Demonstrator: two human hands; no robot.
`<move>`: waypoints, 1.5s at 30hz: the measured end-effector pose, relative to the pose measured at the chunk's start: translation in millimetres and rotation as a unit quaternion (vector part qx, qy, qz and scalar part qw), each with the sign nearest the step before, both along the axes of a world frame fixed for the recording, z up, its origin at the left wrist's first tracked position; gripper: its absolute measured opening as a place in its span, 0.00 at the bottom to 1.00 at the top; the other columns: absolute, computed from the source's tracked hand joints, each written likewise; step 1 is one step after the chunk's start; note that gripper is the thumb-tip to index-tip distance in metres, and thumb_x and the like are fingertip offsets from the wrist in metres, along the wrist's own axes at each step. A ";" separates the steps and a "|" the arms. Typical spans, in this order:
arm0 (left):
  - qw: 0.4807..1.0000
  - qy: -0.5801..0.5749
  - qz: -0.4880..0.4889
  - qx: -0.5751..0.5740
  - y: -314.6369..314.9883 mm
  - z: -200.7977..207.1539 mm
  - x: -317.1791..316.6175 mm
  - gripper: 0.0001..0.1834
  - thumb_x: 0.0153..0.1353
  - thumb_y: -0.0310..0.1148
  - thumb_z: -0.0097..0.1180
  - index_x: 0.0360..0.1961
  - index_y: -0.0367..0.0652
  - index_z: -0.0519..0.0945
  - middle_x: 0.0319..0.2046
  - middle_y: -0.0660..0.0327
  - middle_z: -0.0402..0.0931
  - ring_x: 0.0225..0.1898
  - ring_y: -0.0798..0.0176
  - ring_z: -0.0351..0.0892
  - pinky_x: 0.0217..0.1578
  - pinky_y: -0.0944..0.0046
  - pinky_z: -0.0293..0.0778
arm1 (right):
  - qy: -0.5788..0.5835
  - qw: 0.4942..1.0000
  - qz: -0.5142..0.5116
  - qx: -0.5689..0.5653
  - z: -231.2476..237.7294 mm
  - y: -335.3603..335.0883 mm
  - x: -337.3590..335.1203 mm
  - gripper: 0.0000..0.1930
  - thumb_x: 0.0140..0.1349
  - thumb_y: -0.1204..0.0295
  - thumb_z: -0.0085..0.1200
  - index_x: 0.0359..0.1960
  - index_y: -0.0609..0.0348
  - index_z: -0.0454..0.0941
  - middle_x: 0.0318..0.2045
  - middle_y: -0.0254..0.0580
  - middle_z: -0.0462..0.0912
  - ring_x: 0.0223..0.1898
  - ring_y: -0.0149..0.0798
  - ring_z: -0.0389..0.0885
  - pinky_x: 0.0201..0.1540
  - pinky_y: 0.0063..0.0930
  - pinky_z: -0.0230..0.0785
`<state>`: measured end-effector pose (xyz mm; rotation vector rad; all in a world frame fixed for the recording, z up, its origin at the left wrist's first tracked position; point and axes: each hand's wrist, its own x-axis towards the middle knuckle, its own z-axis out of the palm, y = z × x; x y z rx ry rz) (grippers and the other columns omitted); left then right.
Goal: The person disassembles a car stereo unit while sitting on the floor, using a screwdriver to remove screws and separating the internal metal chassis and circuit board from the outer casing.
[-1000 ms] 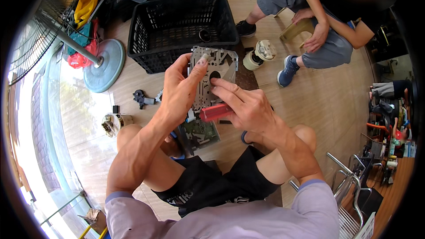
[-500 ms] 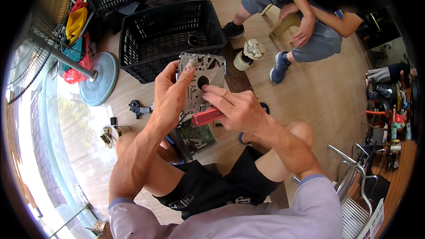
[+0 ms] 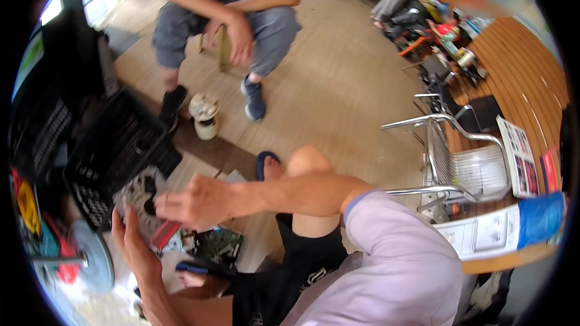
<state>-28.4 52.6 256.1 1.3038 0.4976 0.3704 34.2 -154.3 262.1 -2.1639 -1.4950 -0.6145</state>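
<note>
At the lower left, my left hand grips the edge of a grey perforated metal plate, thumb and fingers on either side. The plate looks like a mechanism chassis and carries a dark round part; motion smears it. My right hand is closed around a tool with a flat red handle; its tip is hidden. The fingers of that hand reach over the plate. Below the hands lies a green circuit board by my knees.
Beyond the plate stands a black plastic crate. A white cylindrical part is on the floor before a seated person with crossed hands. To the right are a metal chair and a wooden deck. A fan base stands left.
The view has swung to the right, so the hands, plate and crate now sit farther left. Both hands keep hold of the plate and the red-handled tool.
</note>
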 end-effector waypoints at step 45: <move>0.982 -0.047 -0.183 0.025 -9.8 40.5 -2.6 0.12 0.76 0.35 0.52 0.50 0.37 0.76 0.41 0.62 0.81 0.39 0.73 0.76 0.42 0.71 0.73 | 0.039 0.998 0.044 0.039 3.6 1.8 -8.1 0.24 0.47 0.68 0.67 0.49 0.56 0.78 0.47 0.37 0.83 0.28 0.37 0.85 0.21 0.30 0.74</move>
